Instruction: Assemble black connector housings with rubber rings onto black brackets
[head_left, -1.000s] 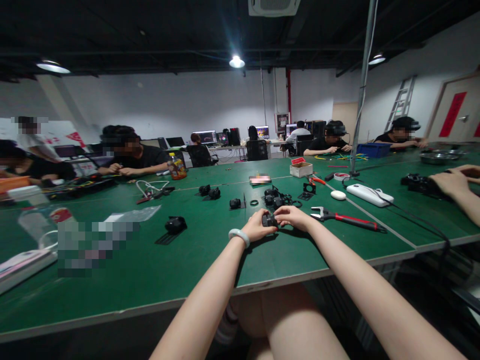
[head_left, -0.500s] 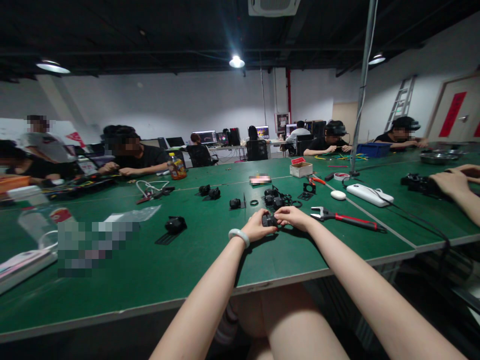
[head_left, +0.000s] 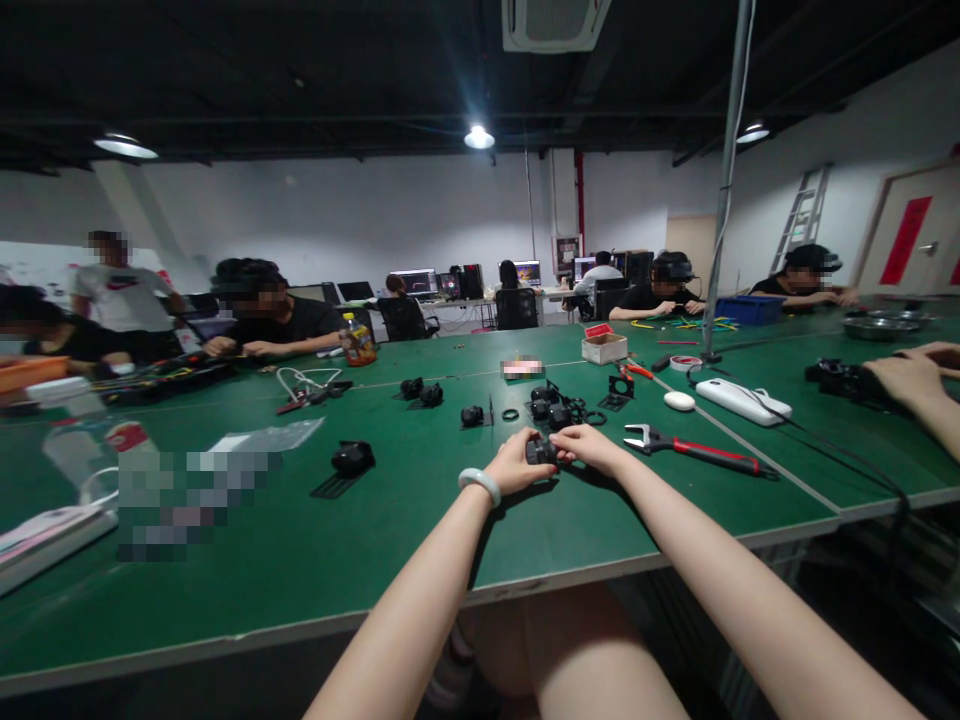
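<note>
Green-topped workbench [head_left: 420, 540], pale-edged, ran across the room before you; a metal pole [head_left: 725, 190] rose from its right portion. Item, in hand: one compact black part [head_left: 538, 453], held between your two hands near the bench's front edge; whether it touched the surface could not be told. Left hand [head_left: 516, 466], pale bracelet [head_left: 480, 486] at its wrist: thumb and fingers curled around the part, which sat at their tips. Right hand [head_left: 591, 449]: thumb and forefinger pinched the part's right end, so that it lay just left of those fingertips; the finer grip was too small to tell. Items, just beyond the hands: one cluster of black pieces [head_left: 551, 408]; one loose black ring [head_left: 510, 414], left of the cluster; one black bracket [head_left: 619, 391], to its right. Item, right of your right hand: one wrench [head_left: 709, 453], red-and-black handled, lying apart, its head toward the hand. Item, well left of your left hand: one black assembly [head_left: 352, 458] with a slotted plate. Item, beyond the wrench: one white power strip [head_left: 742, 402].
</note>
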